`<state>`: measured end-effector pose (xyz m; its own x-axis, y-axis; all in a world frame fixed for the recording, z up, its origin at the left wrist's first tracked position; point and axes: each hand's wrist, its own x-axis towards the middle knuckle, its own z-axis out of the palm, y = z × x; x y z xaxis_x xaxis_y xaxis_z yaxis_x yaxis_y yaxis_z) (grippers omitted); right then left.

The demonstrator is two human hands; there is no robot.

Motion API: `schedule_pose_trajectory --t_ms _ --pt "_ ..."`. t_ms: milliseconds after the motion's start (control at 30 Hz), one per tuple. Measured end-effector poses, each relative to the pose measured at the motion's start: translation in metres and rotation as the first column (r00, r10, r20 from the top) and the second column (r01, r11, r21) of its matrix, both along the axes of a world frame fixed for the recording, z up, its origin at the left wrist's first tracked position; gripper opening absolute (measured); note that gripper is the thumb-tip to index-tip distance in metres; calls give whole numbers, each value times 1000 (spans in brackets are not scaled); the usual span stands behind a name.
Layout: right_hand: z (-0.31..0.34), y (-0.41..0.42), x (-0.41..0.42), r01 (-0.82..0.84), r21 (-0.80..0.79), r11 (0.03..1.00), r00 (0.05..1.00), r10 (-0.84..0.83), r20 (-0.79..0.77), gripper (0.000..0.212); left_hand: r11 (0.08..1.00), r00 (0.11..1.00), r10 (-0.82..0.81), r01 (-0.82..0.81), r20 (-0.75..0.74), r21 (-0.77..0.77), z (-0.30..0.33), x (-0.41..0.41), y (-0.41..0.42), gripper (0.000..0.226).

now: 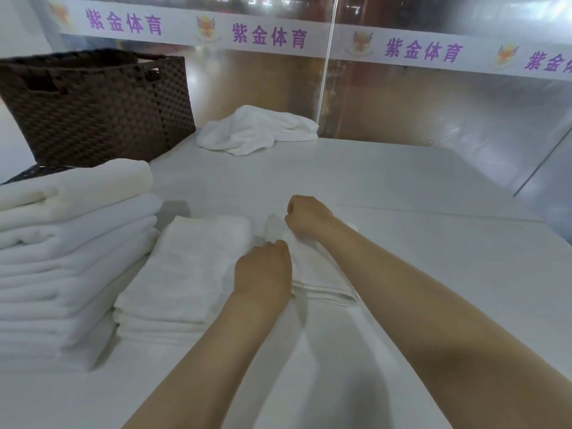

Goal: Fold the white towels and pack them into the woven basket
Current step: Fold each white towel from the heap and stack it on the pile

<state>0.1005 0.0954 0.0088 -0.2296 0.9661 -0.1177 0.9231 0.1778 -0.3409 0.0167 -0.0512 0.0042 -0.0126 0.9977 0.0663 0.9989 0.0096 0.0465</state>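
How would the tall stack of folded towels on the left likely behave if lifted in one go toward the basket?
The stack is probably floppy: its layers sag and bulge at the edges. It looks bulky, many towels deep, so likely heavy for one hand. Upper layers lie unevenly, so they may slide off unless supported from below.

Bright, even overhead light, soft shadows under the forearms, glare on the back panels, slight blur, wide-angle edge bending.

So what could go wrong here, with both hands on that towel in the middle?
1. The left hand and right hand grip only one end of the half-folded towel, so the fold might come out crooked.
2. The tall folded stack leans slightly and could topple if bumped.
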Motion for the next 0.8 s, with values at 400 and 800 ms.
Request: schedule_pose_trajectory --t_ms 400,800 --pt "-47 -48 88 65 242 968 954 11 -299 38 975 960 -222 220 172 30 -44 24 53 50" --pt "-70 -57 97 -110 145 983 989 93 117 65 979 969 -100 136 225 -152 -57 25 49 65"
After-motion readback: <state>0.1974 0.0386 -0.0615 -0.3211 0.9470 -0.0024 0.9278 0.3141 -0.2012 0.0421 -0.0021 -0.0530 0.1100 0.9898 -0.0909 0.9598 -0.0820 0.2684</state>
